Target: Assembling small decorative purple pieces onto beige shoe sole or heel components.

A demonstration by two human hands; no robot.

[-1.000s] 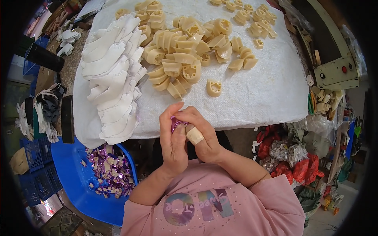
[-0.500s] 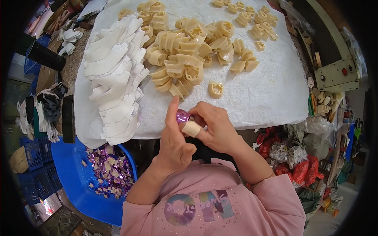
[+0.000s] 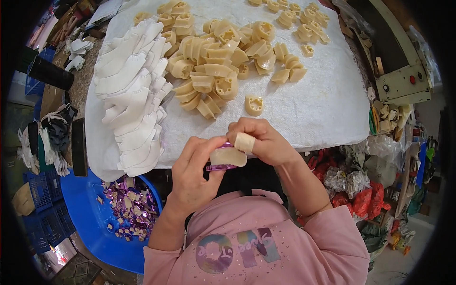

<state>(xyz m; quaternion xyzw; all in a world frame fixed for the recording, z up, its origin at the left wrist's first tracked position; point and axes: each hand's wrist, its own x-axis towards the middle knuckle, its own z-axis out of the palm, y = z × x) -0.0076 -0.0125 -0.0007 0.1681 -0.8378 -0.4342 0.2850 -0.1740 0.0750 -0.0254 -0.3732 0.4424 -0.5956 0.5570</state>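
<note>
Just below the middle of the frame the left hand (image 3: 192, 173) and the right hand (image 3: 259, 140) meet over one small piece (image 3: 228, 156), cream-coloured on top with a shiny purple edge showing underneath. The left hand's fingers are closed on it from the lower left, thumb and forefinger pinching its side; the right hand's fingers are closed on its upper right end, and a pale tape wrap (image 3: 244, 141) covers one of those fingers. The piece is held in the air in front of the near edge of the worktop (image 3: 332, 104), above the person's pink sweater (image 3: 266, 247).

Just above the hands, on the white cloth that covers the worktop, a single cream moulded part (image 3: 254, 104) lies alone. Beyond it, in the upper middle of the frame, sits a loose heap of cream moulded parts (image 3: 218, 61), with a smaller scatter toward the upper right. To the left of the heap a long stack of white scalloped pieces (image 3: 133, 95) runs from the upper left down toward the worktop's near edge.

At the lower left, below the worktop, a blue tub (image 3: 90, 209) holds purple foil scraps (image 3: 133, 209). On the right edge stands a cream machine box (image 3: 403, 85).
</note>
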